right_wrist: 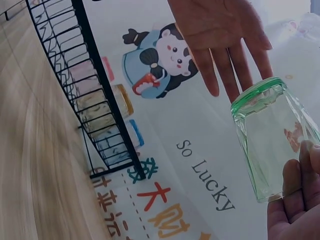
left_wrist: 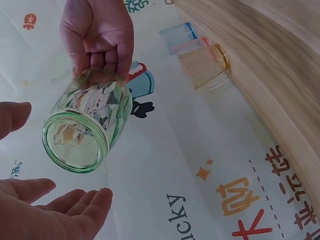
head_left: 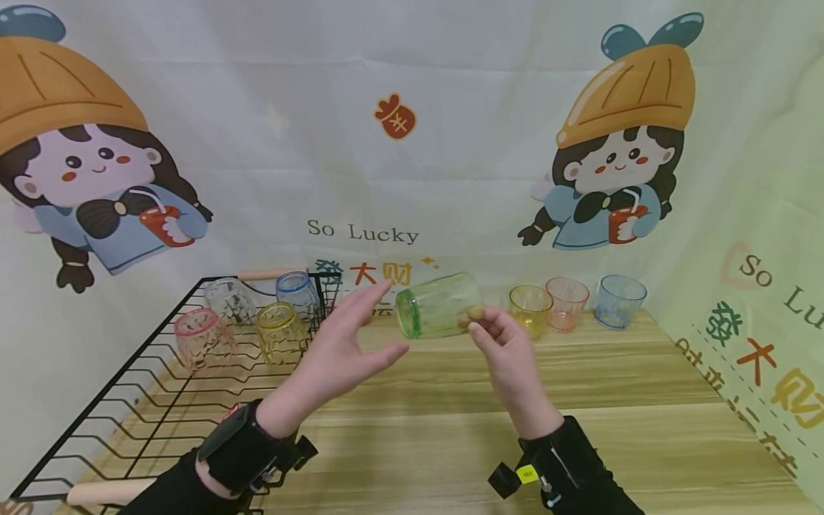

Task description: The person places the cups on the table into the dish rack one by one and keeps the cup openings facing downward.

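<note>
A green transparent glass (head_left: pixel 444 306) lies sideways in the air above the table, its thick-ringed end toward the left. My right hand (head_left: pixel 508 350) pinches it at the other end between thumb and fingers. Just left of the ringed end is my left hand (head_left: pixel 341 343), fingers extended and thumb spread, with a gap between it and the glass. In the left wrist view, the green glass (left_wrist: pixel 87 125) has its round end facing the left hand (left_wrist: pixel 50 210). The right wrist view shows the left hand's straight fingers (right_wrist: pixel 232 70) close behind the ringed end.
At left stands a black wire rack (head_left: pixel 174 379) with wooden handles. It holds a pink glass (head_left: pixel 202 340), a clear glass (head_left: pixel 228 300), a yellow glass (head_left: pixel 282 332) and a blue glass (head_left: pixel 297 290). Yellow (head_left: pixel 531 309), pink (head_left: pixel 568 304) and blue glasses (head_left: pixel 619 302) stand at the table's back right, before a printed cloth.
</note>
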Demonstrator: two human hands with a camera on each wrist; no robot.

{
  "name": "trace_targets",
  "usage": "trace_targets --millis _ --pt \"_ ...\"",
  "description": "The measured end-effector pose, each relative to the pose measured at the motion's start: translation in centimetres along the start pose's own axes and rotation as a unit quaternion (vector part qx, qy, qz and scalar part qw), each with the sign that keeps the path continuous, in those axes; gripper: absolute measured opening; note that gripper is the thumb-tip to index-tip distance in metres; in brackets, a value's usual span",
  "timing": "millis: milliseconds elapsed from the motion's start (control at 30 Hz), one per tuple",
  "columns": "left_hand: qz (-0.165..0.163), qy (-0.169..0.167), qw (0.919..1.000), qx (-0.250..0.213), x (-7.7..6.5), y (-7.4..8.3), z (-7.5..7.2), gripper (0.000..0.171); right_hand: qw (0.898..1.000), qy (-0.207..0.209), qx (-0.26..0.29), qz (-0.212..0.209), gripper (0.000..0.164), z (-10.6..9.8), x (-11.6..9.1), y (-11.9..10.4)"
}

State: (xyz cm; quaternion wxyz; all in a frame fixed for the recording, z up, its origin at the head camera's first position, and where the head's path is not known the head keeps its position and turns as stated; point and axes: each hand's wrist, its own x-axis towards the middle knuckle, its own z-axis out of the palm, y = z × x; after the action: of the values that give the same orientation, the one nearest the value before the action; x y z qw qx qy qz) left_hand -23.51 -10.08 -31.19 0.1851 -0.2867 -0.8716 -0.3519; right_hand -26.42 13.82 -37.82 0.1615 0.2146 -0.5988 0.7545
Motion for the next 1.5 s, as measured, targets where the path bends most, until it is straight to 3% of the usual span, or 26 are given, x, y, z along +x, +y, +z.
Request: trace_targets --millis 500,900,1500 --pt "0.021 0.021 0.9987 -0.04 0.3 0.6 0.6 0.091 0.999 -0.014 0.04 0.003 0.025 1.0 -0.5 -0.2" --pt "0.032 0.038 0.9973 -0.054 0.4 0.5 1.1 0.092 0.999 -0.023 0.042 0.0 0.022 1.5 -1.1 -0.3" --pt "0.045 0.059 0.9957 -0.055 0.2 0.4 1.3 0.077 0.996 -0.05 0.075 -0.02 0.029 1.9 -1.4 -0.3"
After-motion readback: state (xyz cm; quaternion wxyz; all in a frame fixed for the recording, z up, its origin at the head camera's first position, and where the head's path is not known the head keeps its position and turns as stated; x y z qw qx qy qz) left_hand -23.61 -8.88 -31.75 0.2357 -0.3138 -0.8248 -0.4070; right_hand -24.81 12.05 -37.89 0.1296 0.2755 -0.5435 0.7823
